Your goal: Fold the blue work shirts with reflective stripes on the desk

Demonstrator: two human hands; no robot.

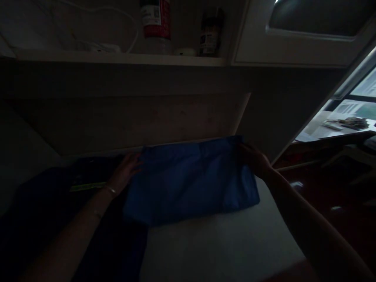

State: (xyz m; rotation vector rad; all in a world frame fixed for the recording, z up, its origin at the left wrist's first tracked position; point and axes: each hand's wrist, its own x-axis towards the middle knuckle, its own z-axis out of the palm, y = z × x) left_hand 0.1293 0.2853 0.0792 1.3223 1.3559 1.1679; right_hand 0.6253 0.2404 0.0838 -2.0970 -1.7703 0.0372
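Observation:
A folded blue cloth (188, 180), possibly a garment, lies across the pale surface (217, 246) in front of me. At its upper left corner is my left hand (129, 166), its fingers stretched out and touching the edge. My right hand (254, 158) closes on the upper right end of the cloth; its fingertips are dark and partly hidden. Beneath my left arm, dark fabric (111, 243) with a yellow-green strip (88, 187) spreads over the left side.
Above runs a shelf (117, 58) holding a red-labelled bottle (155, 23), a dark jar (210, 35) and a white cable (129, 15). A cabinet door (293, 51) is at upper right. Behind the cloth stands a back panel (152, 121). A window (361, 94) lies far right. The light is dim.

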